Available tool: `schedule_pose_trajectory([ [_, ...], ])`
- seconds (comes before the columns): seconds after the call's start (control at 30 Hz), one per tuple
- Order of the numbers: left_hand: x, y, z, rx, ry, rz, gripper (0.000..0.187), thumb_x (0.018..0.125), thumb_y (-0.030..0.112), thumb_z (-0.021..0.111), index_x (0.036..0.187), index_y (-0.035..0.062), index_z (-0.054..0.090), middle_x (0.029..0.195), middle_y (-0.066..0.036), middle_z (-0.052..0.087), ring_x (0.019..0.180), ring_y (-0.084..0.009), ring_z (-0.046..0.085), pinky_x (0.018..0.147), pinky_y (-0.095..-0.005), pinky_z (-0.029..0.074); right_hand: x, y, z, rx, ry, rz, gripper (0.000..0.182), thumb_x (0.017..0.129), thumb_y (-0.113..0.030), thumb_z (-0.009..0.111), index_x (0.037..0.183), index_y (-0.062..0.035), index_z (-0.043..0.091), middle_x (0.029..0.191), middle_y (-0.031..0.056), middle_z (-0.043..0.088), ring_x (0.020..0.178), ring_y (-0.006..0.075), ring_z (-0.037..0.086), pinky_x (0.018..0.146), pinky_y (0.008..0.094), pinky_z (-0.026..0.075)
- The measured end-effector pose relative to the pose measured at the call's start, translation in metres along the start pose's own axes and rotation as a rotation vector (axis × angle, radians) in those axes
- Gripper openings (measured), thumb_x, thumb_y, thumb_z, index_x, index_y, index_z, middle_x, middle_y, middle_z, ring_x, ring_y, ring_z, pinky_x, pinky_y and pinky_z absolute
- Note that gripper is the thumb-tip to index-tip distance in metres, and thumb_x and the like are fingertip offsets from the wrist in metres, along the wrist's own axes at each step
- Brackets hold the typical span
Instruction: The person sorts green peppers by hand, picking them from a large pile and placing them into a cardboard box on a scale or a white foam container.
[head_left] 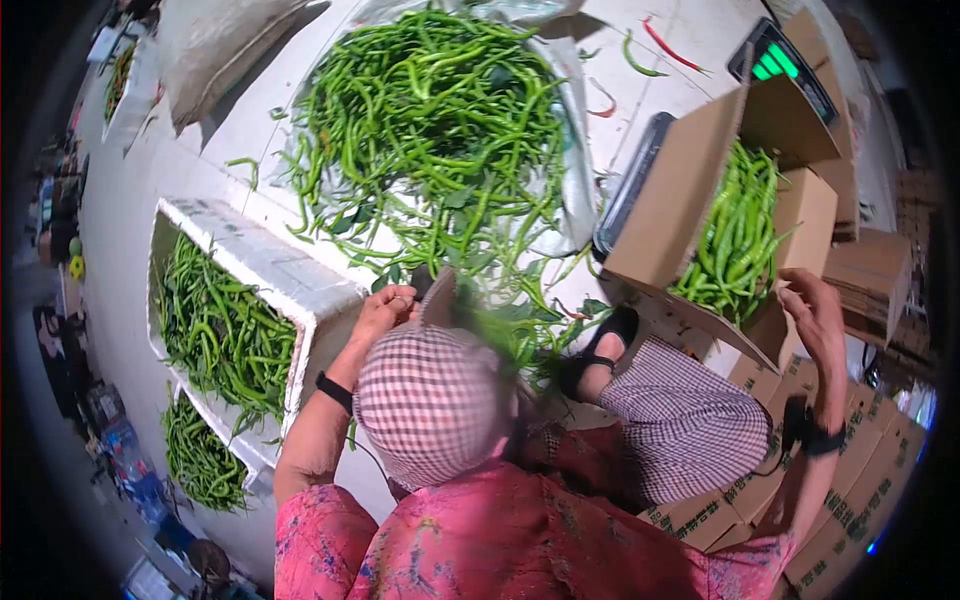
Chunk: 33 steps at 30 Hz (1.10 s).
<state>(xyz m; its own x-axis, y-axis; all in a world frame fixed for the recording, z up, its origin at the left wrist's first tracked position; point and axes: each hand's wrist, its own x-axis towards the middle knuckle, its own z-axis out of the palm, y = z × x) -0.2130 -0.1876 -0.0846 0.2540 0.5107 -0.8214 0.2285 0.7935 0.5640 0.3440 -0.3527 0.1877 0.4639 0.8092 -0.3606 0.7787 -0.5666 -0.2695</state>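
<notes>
My left hand [388, 308] is beside the brim of a checked cap [425, 395], its fingers curled and partly hidden; what they hold, if anything, I cannot make out. Just beyond it lies a large heap of green chili peppers [430, 120] with leaves, spread on a white plastic sack [575, 190]. My right hand [815, 308] is over the near right rim of a cardboard box [665, 200], its fingers loosely bent and slightly apart, with nothing visible in them. Long green chili peppers [735, 240] lie lengthwise inside that box.
White foam boxes [270, 260] with more green peppers stand at the left. Under the cardboard box is a dark scale [630, 185]; a lit green display [775, 62] is behind it. Flattened cartons [850, 480] lie at the right. A full sack [225, 55] stands at upper left.
</notes>
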Motion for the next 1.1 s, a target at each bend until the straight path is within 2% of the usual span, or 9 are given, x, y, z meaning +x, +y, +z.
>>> schedule_pose_trajectory([
  [0.1,-0.001,0.008,0.008,-0.037,0.106,0.004,0.016,0.094,0.008,0.054,0.107,0.0005,0.058,0.086,-0.006,0.064,0.072,-0.0120,0.061,0.066,-0.0251,0.051,-0.034,-0.096,0.004,0.196,0.208,-0.056,0.028,0.088,-0.013,0.061,0.113,-0.0003,0.064,0.088,0.0131,0.066,0.083,0.0192,0.064,0.071,0.0295,0.050],
  [0.23,0.030,0.001,0.006,-0.047,0.093,0.070,0.015,0.092,0.010,0.056,0.104,0.0015,0.059,0.083,-0.005,0.063,0.068,-0.0121,0.059,0.062,-0.0243,0.048,-0.051,-0.185,0.062,0.531,-0.290,-0.220,0.028,0.088,-0.012,0.060,0.114,-0.0014,0.063,0.087,0.0134,0.067,0.077,0.0228,0.065,0.070,0.0322,0.051],
  [0.37,0.074,-0.010,0.011,0.209,0.174,0.340,0.013,0.089,0.015,0.060,0.092,0.0028,0.063,0.074,-0.003,0.063,0.065,-0.0155,0.060,0.060,-0.0281,0.047,-0.016,-0.193,0.197,0.553,-0.491,-0.273,0.031,0.083,-0.012,0.067,0.111,0.0005,0.064,0.086,0.0129,0.067,0.076,0.0221,0.065,0.071,0.0307,0.050],
  [0.43,0.085,0.007,0.029,0.501,0.399,0.638,0.015,0.088,0.015,0.059,0.093,0.0022,0.064,0.069,-0.008,0.062,0.065,-0.0223,0.062,0.063,-0.0339,0.049,0.000,-0.176,0.261,0.538,-0.288,-0.566,0.031,0.083,-0.013,0.067,0.111,-0.0012,0.063,0.089,0.0143,0.066,0.079,0.0253,0.064,0.074,0.0335,0.050],
  [0.53,0.103,0.046,0.054,0.602,0.392,0.846,0.017,0.083,0.010,0.061,0.099,0.0033,0.064,0.084,-0.014,0.064,0.080,-0.0316,0.062,0.074,-0.0400,0.049,0.029,-0.179,0.324,0.369,-0.423,-0.215,0.032,0.083,-0.015,0.067,0.112,-0.0028,0.063,0.092,0.0157,0.065,0.083,0.0267,0.064,0.078,0.0352,0.050],
  [0.77,0.171,0.122,0.096,1.127,0.499,1.308,0.028,0.078,0.011,0.065,0.105,0.0050,0.062,0.101,-0.012,0.060,0.099,-0.0330,0.054,0.085,-0.0435,0.040,0.063,-0.163,0.398,0.295,-0.369,-0.114,0.028,0.082,-0.018,0.068,0.105,-0.0032,0.065,0.092,0.0154,0.066,0.084,0.0282,0.065,0.077,0.0373,0.049],
  [0.87,0.204,0.112,0.092,1.504,0.378,1.125,0.024,0.075,0.011,0.068,0.097,0.0062,0.059,0.093,-0.012,0.056,0.093,-0.0314,0.053,0.079,-0.0421,0.039,0.092,-0.147,0.426,0.374,-0.145,0.054,0.025,0.082,-0.025,0.067,0.095,-0.0033,0.066,0.083,0.0145,0.067,0.079,0.0269,0.065,0.072,0.0372,0.049],
  [0.97,0.202,0.117,0.086,1.419,0.329,1.264,0.022,0.074,0.010,0.067,0.092,0.0071,0.056,0.085,-0.011,0.052,0.087,-0.0307,0.052,0.075,-0.0421,0.038,0.113,-0.158,0.412,0.448,-0.099,-0.046,0.022,0.083,-0.026,0.063,0.089,-0.0046,0.060,0.090,0.0194,0.066,0.086,0.0415,0.062,0.074,0.0501,0.049],
  [1.1,0.158,0.138,0.077,1.176,0.313,1.290,0.029,0.074,0.006,0.066,0.102,0.0048,0.058,0.090,-0.013,0.054,0.081,-0.0348,0.052,0.071,-0.0447,0.042,0.140,-0.163,0.440,0.538,-0.049,0.146,0.031,0.079,-0.031,0.069,0.089,-0.0035,0.058,0.086,0.0199,0.067,0.081,0.0427,0.063,0.072,0.0504,0.050],
])
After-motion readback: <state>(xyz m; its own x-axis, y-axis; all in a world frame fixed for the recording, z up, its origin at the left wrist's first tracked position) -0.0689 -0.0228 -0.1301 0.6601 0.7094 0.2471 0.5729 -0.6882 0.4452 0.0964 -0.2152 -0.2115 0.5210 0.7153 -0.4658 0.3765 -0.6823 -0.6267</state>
